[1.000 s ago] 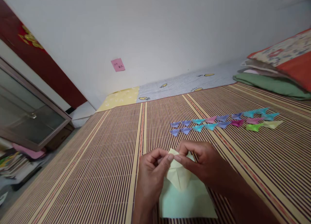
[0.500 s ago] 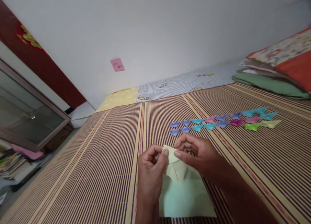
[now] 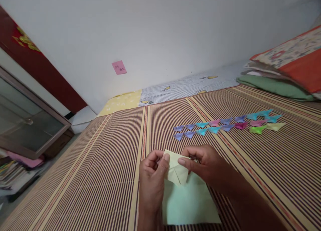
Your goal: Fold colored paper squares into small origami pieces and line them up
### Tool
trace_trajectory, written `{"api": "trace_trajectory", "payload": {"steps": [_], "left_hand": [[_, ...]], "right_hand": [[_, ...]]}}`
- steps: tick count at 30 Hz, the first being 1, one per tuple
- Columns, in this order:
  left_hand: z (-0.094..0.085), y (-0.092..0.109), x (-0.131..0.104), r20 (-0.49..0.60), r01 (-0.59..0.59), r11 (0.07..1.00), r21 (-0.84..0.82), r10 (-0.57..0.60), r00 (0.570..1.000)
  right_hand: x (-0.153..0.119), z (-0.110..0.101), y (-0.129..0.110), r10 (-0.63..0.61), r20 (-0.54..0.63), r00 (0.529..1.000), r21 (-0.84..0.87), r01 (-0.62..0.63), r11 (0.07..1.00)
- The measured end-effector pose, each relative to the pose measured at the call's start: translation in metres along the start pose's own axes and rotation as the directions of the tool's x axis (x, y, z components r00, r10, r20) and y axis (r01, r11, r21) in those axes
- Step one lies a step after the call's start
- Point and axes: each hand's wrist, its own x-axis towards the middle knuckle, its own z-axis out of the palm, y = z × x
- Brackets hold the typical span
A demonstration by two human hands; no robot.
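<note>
A small piece of pale yellow folded paper (image 3: 178,176) is held up between my two hands, its creases meeting at a line down the middle. My left hand (image 3: 152,177) pinches its upper left corner between thumb and fingers. On the upper right edge, my right hand (image 3: 204,162) grips it with the thumb in front and the fingers curled behind. Beneath the hands lies a light green sheet of paper (image 3: 192,206), partly covered by the folded piece. Farther off, two rows of small folded paper shapes (image 3: 214,130) in purple, blue, pink, green and yellow lie on the mat.
The striped mat (image 3: 87,177) covers the bed. Pillows and folded bedding (image 3: 283,85) are stacked at the far right. A pink note (image 3: 119,67) is stuck to the wall behind. To the left stand a glass-doored cabinet (image 3: 27,120) and a pile of books (image 3: 13,174).
My right fingers have closed onto the paper's upper right edge, where they were lifted before. The folded paper lies flatter and faces me more. The view has shifted slightly.
</note>
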Motion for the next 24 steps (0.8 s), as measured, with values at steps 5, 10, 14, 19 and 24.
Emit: {"api": "trace_trajectory", "payload": {"steps": [5, 10, 14, 19, 24], "left_hand": [[-0.003, -0.001, 0.000, 0.007, 0.007, 1.000, -0.018, -0.007, 1.000], [0.000, 0.004, -0.002, 0.071, 0.032, 0.998, 0.054, -0.036, 0.997], [0.005, 0.007, -0.002, 0.158, -0.012, 0.982, 0.190, -0.018, 0.987], [0.008, 0.005, -0.003, 0.147, -0.025, 0.972, 0.233, -0.010, 0.989], [0.010, 0.005, -0.004, 0.145, -0.016, 0.978, 0.206, -0.015, 0.989]], "right_hand": [[-0.002, -0.010, 0.001, -0.077, 0.075, 0.994, 0.019, 0.076, 0.997], [0.000, -0.013, 0.001, -0.098, 0.102, 0.990, 0.015, 0.097, 0.995], [0.003, -0.002, -0.003, -0.092, -0.019, 0.996, 0.021, 0.092, 0.996], [0.003, 0.010, -0.004, -0.147, -0.154, 0.977, -0.038, 0.142, 0.989], [0.003, 0.013, -0.005, -0.219, -0.201, 0.955, -0.166, 0.187, 0.968]]}}
